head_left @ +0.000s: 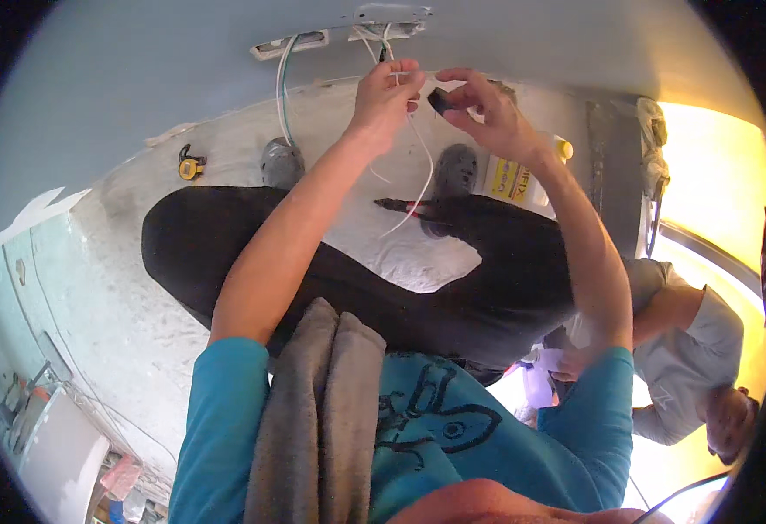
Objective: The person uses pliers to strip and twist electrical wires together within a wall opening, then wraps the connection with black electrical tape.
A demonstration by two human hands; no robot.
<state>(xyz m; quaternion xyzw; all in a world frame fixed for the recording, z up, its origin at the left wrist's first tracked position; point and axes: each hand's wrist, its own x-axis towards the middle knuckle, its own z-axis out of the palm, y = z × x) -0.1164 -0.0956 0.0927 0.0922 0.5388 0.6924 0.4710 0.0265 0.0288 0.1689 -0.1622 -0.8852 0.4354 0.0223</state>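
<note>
My left hand (384, 103) is closed with its fingertips pinched on a thin white cable (427, 159) in front of the wall. The cable's loose lengths hang down below the hand. Close by on the right, my right hand (492, 112) grips a small roll of black tape (439, 100) between thumb and fingers. Black wrapping shows on the wires (383, 54) just above the left hand, where they leave an opening in the wall (389, 31). Whether a strip of tape runs between the hands cannot be made out.
White and green cables (283, 87) hang from a second wall opening (288, 44). On the floor lie a yellow-and-black tool (191, 164) and dark-jawed pliers (393, 204) by my leg. A white jug (535, 188) stands near my right shoe. Another person (693, 358) is at the right.
</note>
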